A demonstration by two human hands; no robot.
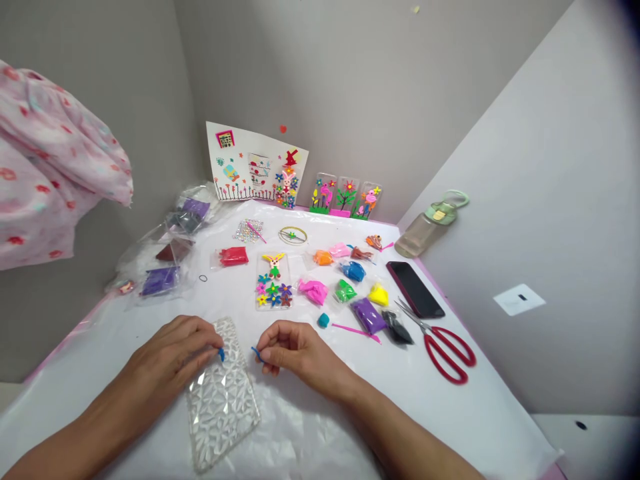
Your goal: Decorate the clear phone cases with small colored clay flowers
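Note:
A clear plate with a faceted, textured surface lies tilted on the table in front of me. My left hand rests over its upper left side, and a small piece of blue clay shows at the closed fingertips. To the right of the plate, my right hand pinches a thin strip of blue clay between thumb and fingers, just above the table. A teal clay lump and a pink modelling tool lie beyond the right hand.
Past the plate lies a clear case with a clay rabbit and flowers. Bagged clay in several colours, such as purple, spreads to the right. Red-handled scissors, a phone and a bottle line the right edge.

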